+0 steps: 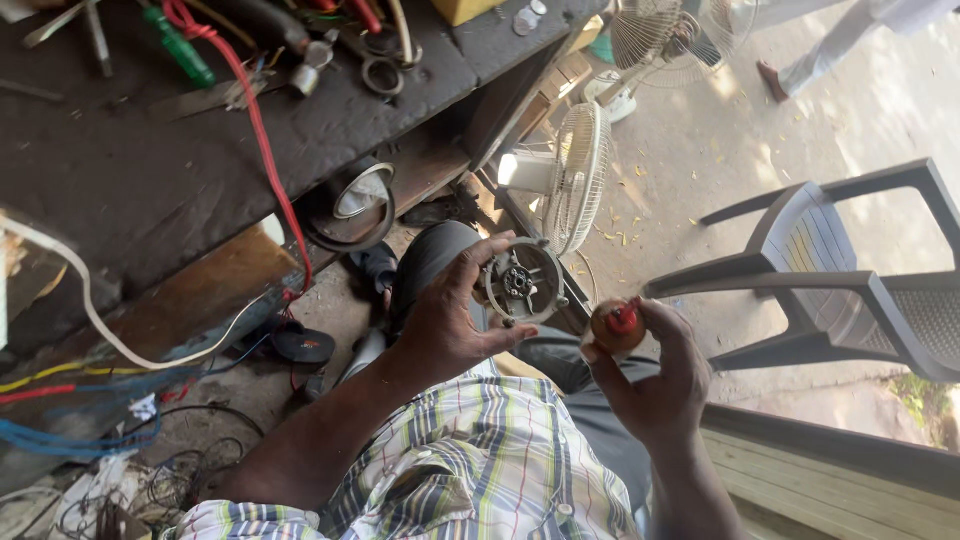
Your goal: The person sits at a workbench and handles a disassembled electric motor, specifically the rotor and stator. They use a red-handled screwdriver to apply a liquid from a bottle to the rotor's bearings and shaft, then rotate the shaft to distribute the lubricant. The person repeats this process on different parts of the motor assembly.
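Motor housing [522,282] in left hand [450,320], perhaps rotor [617,325] in right hand [655,375]

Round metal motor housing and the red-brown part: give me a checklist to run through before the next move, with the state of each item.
1. Left hand grips the round metal motor housing by its rim: ok.
2. Right hand holds the red-brown part at the fingertips: ok.
3. The two parts are apart, not yet touching: ok.
4. Housing's open face is turned toward the camera, hub visible: ok.
5. Whether the red-brown part is lined up with the hub: cannot tell.
6. Space around the hands: a grey plastic chair and a table fan stand close by, neither touching the hands: ok.
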